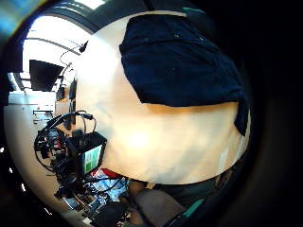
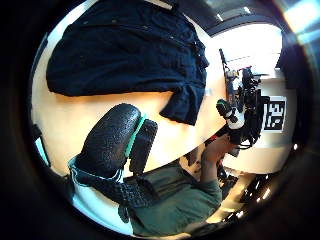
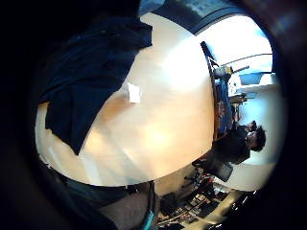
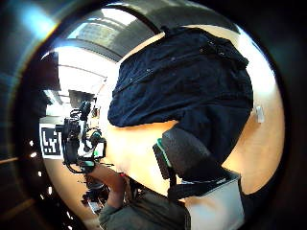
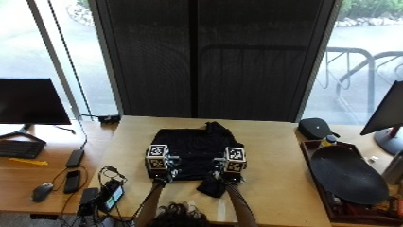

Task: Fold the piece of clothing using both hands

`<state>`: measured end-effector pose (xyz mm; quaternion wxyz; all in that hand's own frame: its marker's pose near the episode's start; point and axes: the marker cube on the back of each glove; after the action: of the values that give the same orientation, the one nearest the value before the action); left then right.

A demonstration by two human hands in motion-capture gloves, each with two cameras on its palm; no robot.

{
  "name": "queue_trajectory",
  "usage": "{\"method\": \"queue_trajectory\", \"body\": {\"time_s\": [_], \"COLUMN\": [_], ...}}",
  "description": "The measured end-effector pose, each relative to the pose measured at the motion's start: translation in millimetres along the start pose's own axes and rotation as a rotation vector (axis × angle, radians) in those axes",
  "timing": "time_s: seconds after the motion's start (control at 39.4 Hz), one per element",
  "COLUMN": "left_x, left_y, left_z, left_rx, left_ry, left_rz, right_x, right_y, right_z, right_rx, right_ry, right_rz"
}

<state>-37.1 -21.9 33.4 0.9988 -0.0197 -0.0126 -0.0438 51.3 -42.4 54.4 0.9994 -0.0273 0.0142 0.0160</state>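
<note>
— Outside view first: what's on the table?

— A dark navy shirt (image 5: 195, 149), lying spread on the light wooden table (image 5: 277, 161), about the middle. One sleeve or corner (image 5: 211, 185) trails off toward six o'clock, nearer the person.

— And the hands?

— Both are raised over the near edge of the shirt. The left hand (image 5: 162, 177) is at about seven o'clock of the garment, the right hand (image 5: 228, 178) at about five o'clock, just beside that trailing piece. From above I cannot tell whether either one touches the cloth.

— Fingers?

— In the left thumb side palm view two black-gloved fingers (image 2: 112, 140) of the left hand lie straight, side by side, over bare table with the shirt (image 2: 130, 50) beyond them — nothing between them. In the right thumb side palm view the right hand's fingers (image 4: 184, 153) also look extended, over the shirt's (image 4: 187, 76) lower edge; no cloth pinched that I can see.

— Anything else around?

— At nine o'clock a small black device with cables (image 5: 108, 195), a phone (image 5: 73, 178) and a mouse (image 5: 41, 191). At three o'clock a black pouch (image 5: 317, 127) and a tray holding a large dark oval dish (image 5: 348, 174). A small white tag (image 3: 134, 93) lies on the table beside the shirt.
</note>
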Motion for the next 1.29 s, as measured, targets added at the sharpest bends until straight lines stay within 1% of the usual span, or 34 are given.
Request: {"method": "queue_trajectory", "body": {"time_s": [0.1, 0.15, 0.25, 0.38, 0.46, 0.58, 0.71, 0.81, 0.89, 0.99, 1.06, 1.17, 1.24, 1.29], "left_x": [4, 6, 9, 4, 2, -3, -5, -3, -3, -5, -4, -3, -4, -7], "left_y": [17, 15, 6, 3, 1, -5, -4, -3, -3, -1, -2, -7, -14, -18], "left_z": [-8, -2, 9, 21, 29, 42, 56, 58, 57, 55, 53, 49, 47, 45], "left_rx": [-0.090, -0.132, -0.139, -0.172, -0.196, -0.223, -0.316, -0.299, -0.302, -0.344, -0.327, -0.207, -0.085, -0.033], "left_ry": [-0.016, -0.002, -0.005, -0.079, -0.112, -0.160, -0.098, -0.090, -0.111, -0.140, -0.146, -0.175, -0.211, -0.238], "left_rz": [-0.004, 0.018, 0.044, 0.002, 0.000, -0.012, -0.022, 0.002, 0.015, 0.017, 0.032, 0.037, 0.041, 0.031], "right_x": [-3, -5, -5, -6, -7, -5, 0, 4, 6, 5, 4, 3, 1, 0], "right_y": [18, 24, 19, 19, 19, 14, 11, 13, 10, 4, 3, 5, 3, 2], "right_z": [-14, -18, -6, 11, 22, 35, 47, 51, 51, 49, 45, 41, 38, 35], "right_rx": [-0.055, -0.088, -0.148, -0.260, -0.327, -0.356, -0.416, -0.449, -0.422, -0.335, -0.272, -0.182, -0.074, -0.007], "right_ry": [0.021, 0.042, 0.065, 0.076, 0.085, 0.074, 0.014, 0.014, 0.028, 0.033, 0.049, 0.090, 0.127, 0.154], "right_rz": [-0.008, -0.012, -0.023, -0.033, -0.041, -0.060, -0.029, -0.018, -0.013, -0.032, -0.042, -0.055, -0.088, -0.106]}}
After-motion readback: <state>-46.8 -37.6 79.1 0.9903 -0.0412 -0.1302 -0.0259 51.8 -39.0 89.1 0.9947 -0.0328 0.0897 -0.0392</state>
